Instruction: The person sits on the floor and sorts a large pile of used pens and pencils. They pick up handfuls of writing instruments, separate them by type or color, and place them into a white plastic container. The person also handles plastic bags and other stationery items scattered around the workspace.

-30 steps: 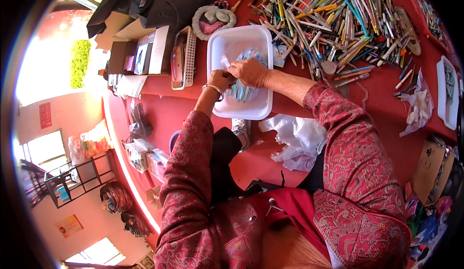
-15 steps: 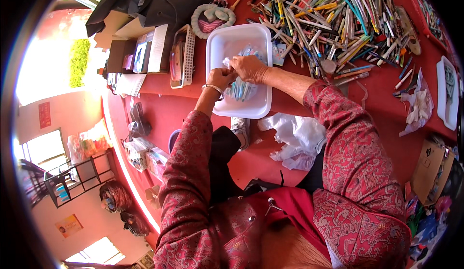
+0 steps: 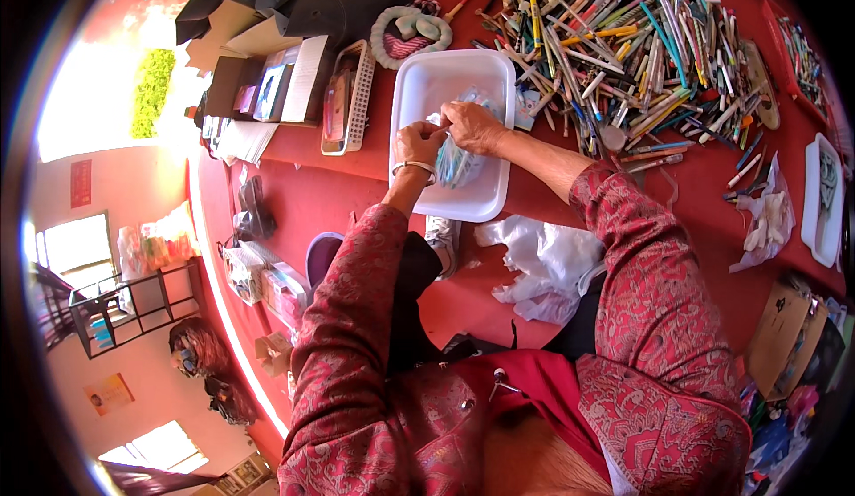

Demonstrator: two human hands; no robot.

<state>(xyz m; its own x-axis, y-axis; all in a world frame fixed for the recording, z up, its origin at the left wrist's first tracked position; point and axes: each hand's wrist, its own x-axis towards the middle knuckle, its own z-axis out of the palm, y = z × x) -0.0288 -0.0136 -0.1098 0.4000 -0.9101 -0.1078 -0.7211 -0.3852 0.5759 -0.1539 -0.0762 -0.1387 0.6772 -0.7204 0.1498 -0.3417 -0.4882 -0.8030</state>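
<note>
A white rectangular plastic tub [image 3: 482, 202] stands near the table's edge in front of me. Inside it lies a clear plastic bag [image 3: 456, 168] of thin, light blue and white sticks whose kind I cannot make out. My left hand [image 3: 420, 143], with a bangle at the wrist, pinches the gathered top of the bag. Close beside it, my right hand [image 3: 474, 129] pinches the same gathered plastic, fingertips nearly meeting the left ones. Both hands are above the tub, and they hide part of the bag.
Beyond the tub to the right spreads a big heap of pens and pencils [image 3: 623, 51]. A white basket [image 3: 361, 109], an open cardboard box [image 3: 303, 82] and a heart-shaped wreath [image 3: 389, 55] sit left. Crumpled white plastic [image 3: 548, 260] lies below the tub; another white tray [image 3: 821, 198] is far right.
The whole view has shifted slightly, so the tub and hands appear a little farther right. Less of the bag's white twisted end shows above my fingers. Both hands keep their pinch.
</note>
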